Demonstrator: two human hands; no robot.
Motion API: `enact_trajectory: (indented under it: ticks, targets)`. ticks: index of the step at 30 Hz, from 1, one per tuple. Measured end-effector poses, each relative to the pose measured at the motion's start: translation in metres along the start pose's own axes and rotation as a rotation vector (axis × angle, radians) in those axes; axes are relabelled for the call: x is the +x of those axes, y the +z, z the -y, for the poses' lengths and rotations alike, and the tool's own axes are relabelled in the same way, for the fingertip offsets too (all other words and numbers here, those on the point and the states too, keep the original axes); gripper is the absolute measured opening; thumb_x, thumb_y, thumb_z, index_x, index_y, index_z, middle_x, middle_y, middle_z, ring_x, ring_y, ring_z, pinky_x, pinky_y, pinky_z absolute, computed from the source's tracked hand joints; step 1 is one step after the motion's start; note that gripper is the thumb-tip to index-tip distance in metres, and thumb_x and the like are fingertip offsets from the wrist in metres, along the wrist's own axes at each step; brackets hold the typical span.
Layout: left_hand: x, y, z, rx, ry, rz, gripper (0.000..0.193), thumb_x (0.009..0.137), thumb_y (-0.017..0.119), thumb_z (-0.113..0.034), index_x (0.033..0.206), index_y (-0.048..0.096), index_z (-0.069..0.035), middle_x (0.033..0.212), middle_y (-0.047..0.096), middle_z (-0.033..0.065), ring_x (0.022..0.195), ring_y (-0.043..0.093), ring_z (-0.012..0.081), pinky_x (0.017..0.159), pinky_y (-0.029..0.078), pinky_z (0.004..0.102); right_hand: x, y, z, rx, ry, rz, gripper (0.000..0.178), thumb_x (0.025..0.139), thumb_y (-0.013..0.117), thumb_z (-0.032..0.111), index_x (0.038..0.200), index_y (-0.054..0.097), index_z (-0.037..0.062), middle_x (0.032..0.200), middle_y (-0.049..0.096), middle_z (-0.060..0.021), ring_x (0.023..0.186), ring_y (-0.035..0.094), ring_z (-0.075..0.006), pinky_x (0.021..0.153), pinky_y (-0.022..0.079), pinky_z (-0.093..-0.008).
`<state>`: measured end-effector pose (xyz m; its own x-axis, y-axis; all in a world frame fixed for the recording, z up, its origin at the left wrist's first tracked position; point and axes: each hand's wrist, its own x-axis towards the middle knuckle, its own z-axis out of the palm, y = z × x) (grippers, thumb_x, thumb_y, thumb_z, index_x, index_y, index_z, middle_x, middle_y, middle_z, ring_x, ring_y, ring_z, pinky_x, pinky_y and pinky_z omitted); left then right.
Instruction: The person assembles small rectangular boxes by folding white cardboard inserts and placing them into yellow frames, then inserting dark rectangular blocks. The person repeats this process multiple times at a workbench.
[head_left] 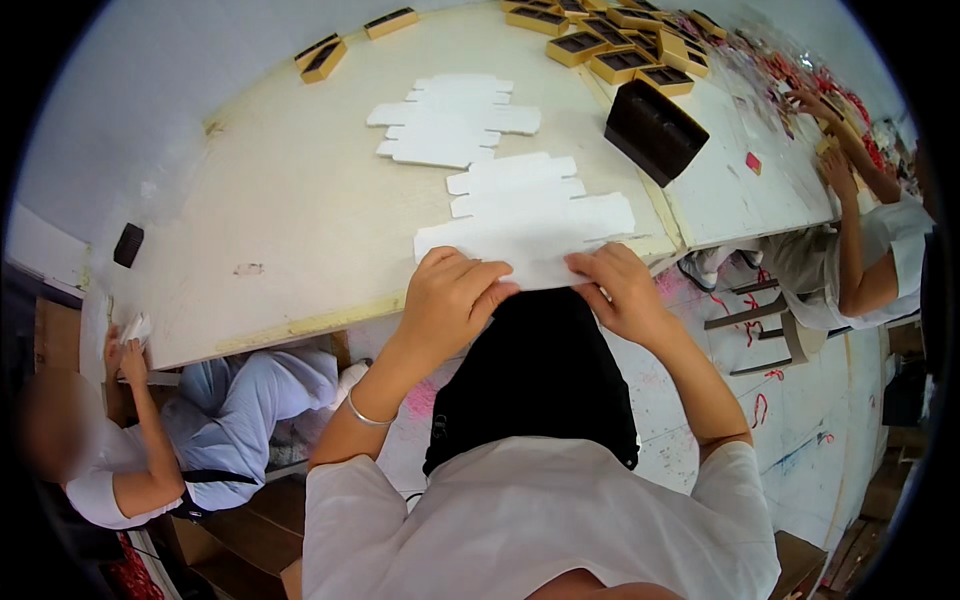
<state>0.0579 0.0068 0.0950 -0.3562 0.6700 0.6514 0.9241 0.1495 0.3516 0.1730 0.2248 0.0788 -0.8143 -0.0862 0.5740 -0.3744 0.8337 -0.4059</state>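
Note:
A flat white cardboard box blank (pixel 525 225) with cut tabs lies at the table's near edge in front of me. My left hand (pixel 455 295) pinches its near edge, thumb and fingers closed on it. Farther right along that same edge, my right hand (pixel 625 290) also grips the blank between thumb and fingers. The near strip of the blank sticks out over the table edge between my hands. Just beyond it lies a stack of similar white blanks (pixel 445 120), touched by neither hand.
Toward the back right stand a dark open box (pixel 655 132) and a pile of gold-rimmed trays (pixel 620 65). More gold trays (pixel 322 60) sit at the far left. A small black box (pixel 128 245) lies near the left edge. Co-workers (pixel 865 250) sit at both sides.

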Motion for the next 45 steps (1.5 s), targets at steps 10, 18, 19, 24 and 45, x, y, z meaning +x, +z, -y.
enact_trajectory:
  ticks: [10,18,19,24,45]
  targets:
    - [-0.006,0.034,0.012,0.293,-0.166,-0.07,0.009,0.079,0.067,-0.015,0.086,0.064,-0.011,0.094,0.059,0.0034,0.088,0.053,0.0253,0.078,0.039,0.0379,0.017,0.019,0.005,-0.23,-0.071,-0.007,0.029,0.072,0.07,0.009,0.1,0.063,0.0019,0.109,0.055,-0.0149,0.105,0.052,-0.0316,0.089,0.041,-0.0404]
    - [-0.021,0.02,0.0,0.099,-0.112,0.085,0.018,0.077,0.07,-0.024,0.087,0.067,-0.01,0.08,0.055,0.0013,0.077,0.052,0.0215,0.076,0.036,0.0357,0.009,0.021,0.01,-0.161,-0.074,0.181,0.026,0.072,0.071,0.016,0.092,0.064,0.0014,0.097,0.058,-0.0103,0.09,0.057,-0.0272,0.072,0.044,-0.0372]
    - [-0.015,0.018,0.003,0.064,-0.135,0.123,0.018,0.077,0.07,-0.024,0.087,0.069,-0.01,0.076,0.055,0.0011,0.073,0.051,0.0217,0.074,0.035,0.0354,0.02,0.014,0.011,-0.111,-0.01,0.244,0.022,0.074,0.07,0.016,0.088,0.064,0.0016,0.093,0.06,-0.0112,0.086,0.058,-0.028,0.069,0.045,-0.0377]
    - [0.009,0.025,0.015,0.321,-0.167,0.062,0.021,0.083,0.065,-0.027,0.093,0.066,-0.009,0.076,0.051,0.0043,0.076,0.049,0.0248,0.075,0.034,0.0363,0.071,0.012,-0.003,0.119,0.355,0.484,0.027,0.086,0.06,0.022,0.074,0.064,-0.0017,0.066,0.06,-0.0197,0.065,0.058,-0.0385,0.063,0.046,-0.0435]
    - [0.019,-0.032,0.053,-0.106,-0.49,0.481,0.046,0.08,0.056,-0.004,0.126,0.049,-0.008,0.091,0.062,0.0147,0.082,0.06,0.0281,0.075,0.047,0.0336,0.03,0.015,0.012,0.087,-0.138,0.259,0.01,0.073,0.07,0.006,0.081,0.064,0.0056,0.082,0.059,-0.0066,0.08,0.056,-0.0251,0.084,0.044,-0.0397]
